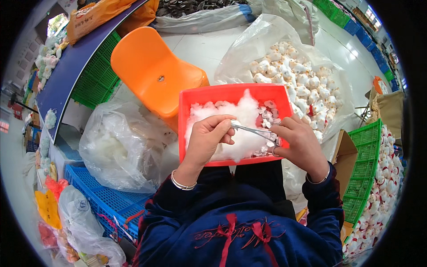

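Observation:
My left hand (205, 137) pinches a small white piece (235, 122) between thumb and fingers, above a red plastic tub (213, 92). My right hand (303, 143) has its fingers in the ring handles of slim metal forceps (254, 131). Their tips reach the white piece at my left fingertips; whether the jaws grip it is too small to tell. Fluffy white stuffing (245, 108) fills most of the tub, which rests at my lap. Several small white pieces (269, 116) lie along its right side.
Beyond the tub stands an orange chair (147, 66). A clear bag of small white stuffed figures (307, 86) lies at the far right. Left are a bag of stuffing (118, 147) and a blue crate (104, 196). A green crate (362, 164) stands right, beside an open cardboard box (344, 155).

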`<state>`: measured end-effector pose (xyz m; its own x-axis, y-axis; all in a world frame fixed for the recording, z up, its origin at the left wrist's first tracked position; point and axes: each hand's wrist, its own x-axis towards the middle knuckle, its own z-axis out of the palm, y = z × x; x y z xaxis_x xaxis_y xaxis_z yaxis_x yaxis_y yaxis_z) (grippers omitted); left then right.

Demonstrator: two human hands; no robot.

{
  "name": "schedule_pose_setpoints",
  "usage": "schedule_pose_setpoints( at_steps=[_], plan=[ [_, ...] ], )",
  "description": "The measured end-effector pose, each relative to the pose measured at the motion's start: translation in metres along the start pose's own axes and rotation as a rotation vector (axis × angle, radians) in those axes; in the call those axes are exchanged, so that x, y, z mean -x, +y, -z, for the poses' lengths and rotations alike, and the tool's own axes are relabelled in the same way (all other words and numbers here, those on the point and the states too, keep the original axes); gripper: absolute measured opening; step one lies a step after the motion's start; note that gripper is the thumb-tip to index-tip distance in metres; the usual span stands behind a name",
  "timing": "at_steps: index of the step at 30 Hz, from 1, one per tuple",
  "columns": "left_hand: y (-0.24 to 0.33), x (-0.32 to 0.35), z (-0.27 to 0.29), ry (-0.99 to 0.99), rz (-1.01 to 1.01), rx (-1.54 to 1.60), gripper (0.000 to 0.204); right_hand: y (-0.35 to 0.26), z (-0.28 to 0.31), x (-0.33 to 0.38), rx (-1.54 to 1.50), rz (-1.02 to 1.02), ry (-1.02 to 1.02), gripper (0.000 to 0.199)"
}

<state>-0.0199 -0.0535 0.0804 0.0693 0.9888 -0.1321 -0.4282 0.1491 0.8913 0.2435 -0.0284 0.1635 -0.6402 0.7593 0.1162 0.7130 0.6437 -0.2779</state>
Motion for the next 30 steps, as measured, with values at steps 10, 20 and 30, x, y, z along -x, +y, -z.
schedule_pose_setpoints(
  at_steps=[10, 20, 30],
  plan=[
    [-0.004, -0.001, -0.007, -0.026, -0.061, -0.192, 0.021, 0.0, -0.013, 0.005, -0.163, -0.044, -0.12, 0.032],
    [0.005, -0.01, -0.002, -0.05, -0.007, -0.206, 0.017, 0.036, -0.006, 0.023, -0.301, -0.145, 0.011, 0.039],
    [-0.025, -0.042, -0.038, -0.549, -0.451, -1.319, 0.057, 0.059, -0.01, 0.026, -0.553, -0.338, 0.216, 0.035]
  ],
)
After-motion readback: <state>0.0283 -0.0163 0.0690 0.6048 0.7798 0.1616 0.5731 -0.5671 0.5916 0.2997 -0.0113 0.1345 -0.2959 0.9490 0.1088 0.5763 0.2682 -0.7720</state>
